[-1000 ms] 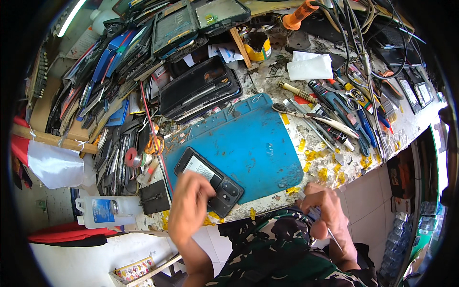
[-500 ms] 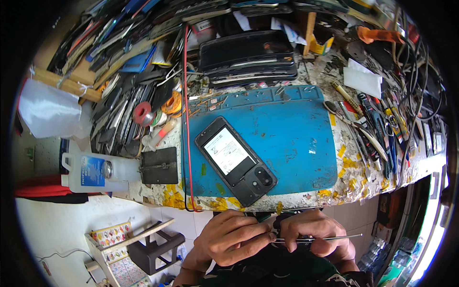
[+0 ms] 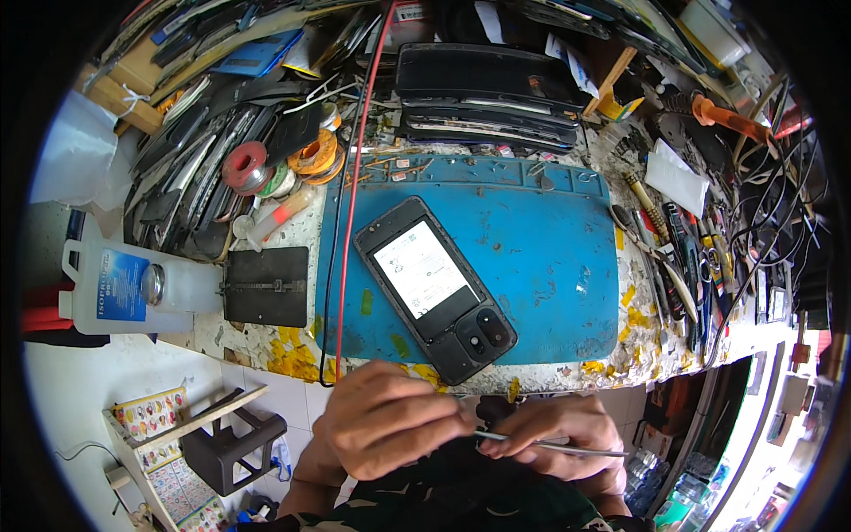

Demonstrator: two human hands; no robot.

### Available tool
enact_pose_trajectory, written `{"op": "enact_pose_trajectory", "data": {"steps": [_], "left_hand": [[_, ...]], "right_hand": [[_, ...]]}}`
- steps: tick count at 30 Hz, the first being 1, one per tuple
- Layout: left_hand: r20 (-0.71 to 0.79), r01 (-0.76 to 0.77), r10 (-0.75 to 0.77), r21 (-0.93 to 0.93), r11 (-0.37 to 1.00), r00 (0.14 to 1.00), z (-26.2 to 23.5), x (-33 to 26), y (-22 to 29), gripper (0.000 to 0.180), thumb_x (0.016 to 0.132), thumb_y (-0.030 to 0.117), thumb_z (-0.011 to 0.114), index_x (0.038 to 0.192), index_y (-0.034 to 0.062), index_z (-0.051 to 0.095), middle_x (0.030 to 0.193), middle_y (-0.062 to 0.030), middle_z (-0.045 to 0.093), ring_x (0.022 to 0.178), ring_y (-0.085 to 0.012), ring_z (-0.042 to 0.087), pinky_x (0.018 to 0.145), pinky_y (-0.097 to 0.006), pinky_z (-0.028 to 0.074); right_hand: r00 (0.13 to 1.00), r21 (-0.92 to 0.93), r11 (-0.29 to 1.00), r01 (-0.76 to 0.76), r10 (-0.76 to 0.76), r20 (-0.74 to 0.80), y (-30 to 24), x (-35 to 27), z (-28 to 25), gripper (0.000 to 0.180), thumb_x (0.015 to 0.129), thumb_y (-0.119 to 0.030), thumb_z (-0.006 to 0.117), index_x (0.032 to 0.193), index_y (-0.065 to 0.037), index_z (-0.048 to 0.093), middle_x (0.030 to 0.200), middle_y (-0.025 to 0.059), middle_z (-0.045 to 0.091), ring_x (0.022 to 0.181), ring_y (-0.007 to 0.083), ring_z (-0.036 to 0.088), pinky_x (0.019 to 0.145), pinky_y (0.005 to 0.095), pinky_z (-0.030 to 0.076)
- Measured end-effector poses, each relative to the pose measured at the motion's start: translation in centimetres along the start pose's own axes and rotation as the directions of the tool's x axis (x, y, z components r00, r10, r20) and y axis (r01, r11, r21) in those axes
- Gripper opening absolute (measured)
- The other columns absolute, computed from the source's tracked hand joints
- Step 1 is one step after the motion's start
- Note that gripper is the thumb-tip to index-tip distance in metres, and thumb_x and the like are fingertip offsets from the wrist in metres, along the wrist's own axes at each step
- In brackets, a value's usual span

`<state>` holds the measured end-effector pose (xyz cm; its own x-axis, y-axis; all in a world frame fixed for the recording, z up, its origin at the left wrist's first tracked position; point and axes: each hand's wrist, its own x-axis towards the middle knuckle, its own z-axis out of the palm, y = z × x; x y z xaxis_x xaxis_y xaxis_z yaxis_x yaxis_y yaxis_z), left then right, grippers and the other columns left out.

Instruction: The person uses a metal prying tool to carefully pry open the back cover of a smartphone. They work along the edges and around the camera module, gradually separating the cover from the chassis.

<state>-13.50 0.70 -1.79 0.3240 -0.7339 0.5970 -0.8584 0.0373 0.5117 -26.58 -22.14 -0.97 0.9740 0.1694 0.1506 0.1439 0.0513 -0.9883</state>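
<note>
While closed, both hands' (image 3: 390, 424) (image 3: 554, 430) grips pinch thin metal tweezers (image 3: 541, 443).

Both hands, left hand (image 3: 383, 424) and right hand (image 3: 557, 433), pinch thin metal tweezers (image 3: 541, 441) below the desk's near edge (phone (image 3: 434, 287) lies face-down on the blue mat (image 3: 550, 257)).

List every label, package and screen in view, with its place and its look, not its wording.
Phone: lies tilted on the blue mat, back up, dark, with a white rectangular sticker.
Plastic jug: on its side at the bench's left edge, clear, with a blue label.
Printed card: below the bench at lower left, pale with small coloured pictures.
No lit screen shows.
</note>
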Motion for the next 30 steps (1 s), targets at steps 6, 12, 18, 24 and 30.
{"op": "enact_pose_trajectory", "data": {"steps": [6,12,18,24,30], "left_hand": [[-0.115,0.049,-0.036,0.105,0.993,0.993,-2.2,-0.8,-1.3,0.031,0.072,0.032,0.095,0.077,0.0093,0.074,0.079,0.0044,0.071,0.071,-0.0143,0.063,0.058,-0.031,0.048],[0.132,0.189,-0.241,0.316,0.930,0.962,-1.0,0.7,-1.5,0.066,0.080,0.061,0.080,0.112,0.0041,0.069,0.127,-0.0125,0.065,0.110,-0.0295,0.065,0.093,-0.046,0.053],[0.225,0.268,-0.360,0.354,0.896,0.905,-0.2,2.6,-3.2,0.106,0.076,0.082,0.063,0.146,0.0025,0.053,0.154,-0.0236,0.045,0.141,-0.0435,0.046,0.116,-0.060,0.038],[0.236,0.318,-0.419,0.369,0.873,0.877,0.1,2.9,-3.9,0.120,0.058,0.094,0.062,0.146,0.0131,0.058,0.156,-0.0243,0.045,0.141,-0.0498,0.045,0.115,-0.062,0.037],[0.298,0.357,-0.475,0.373,0.856,0.828,0.1,3.1,-4.1,0.116,0.060,0.097,0.059,0.149,0.0223,0.058,0.159,-0.0257,0.039,0.142,-0.0532,0.041,0.114,-0.066,0.035]], "right_hand": [[0.880,0.003,0.975,-0.222,0.201,-0.430,-1.1,1.5,-1.9,0.029,0.092,-0.006,0.079,0.105,0.004,0.056,0.097,0.0221,0.078,0.095,0.0250,0.078,0.083,0.0336,0.061],[0.891,-0.077,0.917,-0.390,0.356,-0.282,-0.7,6.1,-5.4,0.028,0.085,0.001,0.083,0.103,0.003,0.062,0.096,0.0119,0.071,0.095,0.0180,0.071,0.090,0.0326,0.057],[0.895,-0.064,0.902,-0.428,0.413,-0.167,-0.3,9.8,-6.4,0.021,0.087,-0.001,0.079,0.101,0.006,0.065,0.099,0.0118,0.073,0.095,0.0148,0.070,0.090,0.0294,0.056],[0.939,-0.072,0.964,-0.255,0.229,-0.255,2.2,11.1,-6.0,0.018,0.091,-0.001,0.076,0.101,0.007,0.065,0.100,0.0136,0.073,0.098,0.0151,0.070,0.090,0.0304,0.058],[0.977,-0.197,0.974,-0.110,0.069,-0.203,3.6,10.8,-5.7,0.016,0.090,0.000,0.076,0.099,0.008,0.064,0.111,0.0217,0.074,0.100,0.0212,0.072,0.091,0.0337,0.059]]}}
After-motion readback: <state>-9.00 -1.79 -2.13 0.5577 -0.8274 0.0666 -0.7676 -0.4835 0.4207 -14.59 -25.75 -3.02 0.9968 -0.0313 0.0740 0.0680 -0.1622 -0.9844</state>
